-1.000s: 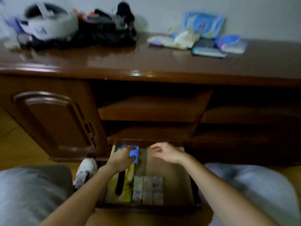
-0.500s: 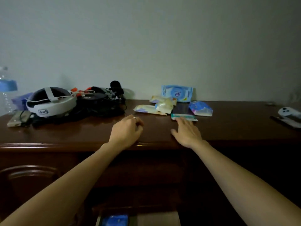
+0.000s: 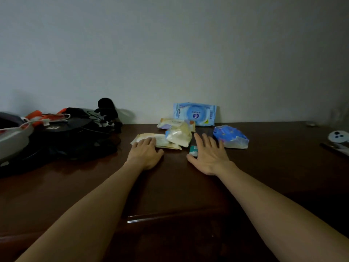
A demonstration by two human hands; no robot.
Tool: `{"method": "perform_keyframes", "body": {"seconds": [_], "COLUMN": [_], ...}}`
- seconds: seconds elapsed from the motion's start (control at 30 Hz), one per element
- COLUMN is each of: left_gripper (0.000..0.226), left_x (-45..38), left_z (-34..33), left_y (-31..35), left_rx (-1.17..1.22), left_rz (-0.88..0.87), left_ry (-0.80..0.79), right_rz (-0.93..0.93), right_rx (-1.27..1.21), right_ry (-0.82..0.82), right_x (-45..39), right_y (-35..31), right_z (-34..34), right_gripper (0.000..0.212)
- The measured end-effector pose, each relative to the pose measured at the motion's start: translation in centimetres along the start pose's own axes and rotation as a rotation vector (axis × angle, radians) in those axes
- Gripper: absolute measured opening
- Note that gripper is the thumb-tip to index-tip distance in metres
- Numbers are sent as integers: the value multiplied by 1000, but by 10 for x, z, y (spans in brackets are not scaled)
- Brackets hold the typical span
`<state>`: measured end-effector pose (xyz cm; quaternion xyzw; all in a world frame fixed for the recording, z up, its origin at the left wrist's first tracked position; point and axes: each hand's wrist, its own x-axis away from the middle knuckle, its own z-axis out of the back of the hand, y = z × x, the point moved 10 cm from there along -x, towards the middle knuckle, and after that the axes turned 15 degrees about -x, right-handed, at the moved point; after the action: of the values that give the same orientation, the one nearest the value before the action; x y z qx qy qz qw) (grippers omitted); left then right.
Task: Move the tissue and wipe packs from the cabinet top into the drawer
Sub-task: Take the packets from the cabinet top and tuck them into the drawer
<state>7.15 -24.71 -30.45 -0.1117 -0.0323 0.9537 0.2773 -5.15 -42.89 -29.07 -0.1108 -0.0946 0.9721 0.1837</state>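
Note:
Several tissue and wipe packs lie at the back of the dark wooden cabinet top (image 3: 175,188). A blue wipe pack (image 3: 194,114) leans on the wall, with two cream packs (image 3: 178,136) in front of it and a blue tissue pack (image 3: 231,138) to the right. My left hand (image 3: 146,153) rests its fingers on a flat cream pack (image 3: 164,142). My right hand (image 3: 209,155) lies flat, fingers straight, over a dark flat pack with a teal end (image 3: 193,149). The drawer is out of view.
A pile of black gear with cables and a microphone (image 3: 79,135) fills the left of the cabinet top, beside a white headset (image 3: 11,140). A white controller (image 3: 338,137) lies at the far right edge. The wall stands right behind the packs.
Both hands left the open drawer, rose to the cabinet top and slid forward onto the packs. The view lifted, so the drawer dropped out of sight.

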Motion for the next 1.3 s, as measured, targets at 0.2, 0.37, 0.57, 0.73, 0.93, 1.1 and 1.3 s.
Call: {"method": "perform_keyframes", "body": {"seconds": [0.2,0.37,0.57,0.73,0.93,1.1,1.3], "left_gripper": [85,88,110,102,85,69,96], "left_x": [-14,-15,9,87,230,352,452], "left_z": [15,19,15,41,93,69,-107], "left_y": [-10,-14,-27,-40,-54,-57,-64], "left_rx": [-245,-200,-24,105,342,459,958], "left_rz": [41,10,55,167,412,512,644], "left_ry": [175,172,68,151,463,573,185], "right_rz": [48,47,-22,170,407,432,294], "right_rx": [-245,-187,-559,-945,-1128,-1335,-1047], "right_ry": [-28,126,251,393,510,504,169], "right_x": [-58,-69,-38,33,163,270,362], "right_y": [-47,-44,-21,-64,-117,-115,-75], "right_z": [-6,-3,21,53,64,18,-139], "right_gripper": [69,38,37,32,25,33,29]}}
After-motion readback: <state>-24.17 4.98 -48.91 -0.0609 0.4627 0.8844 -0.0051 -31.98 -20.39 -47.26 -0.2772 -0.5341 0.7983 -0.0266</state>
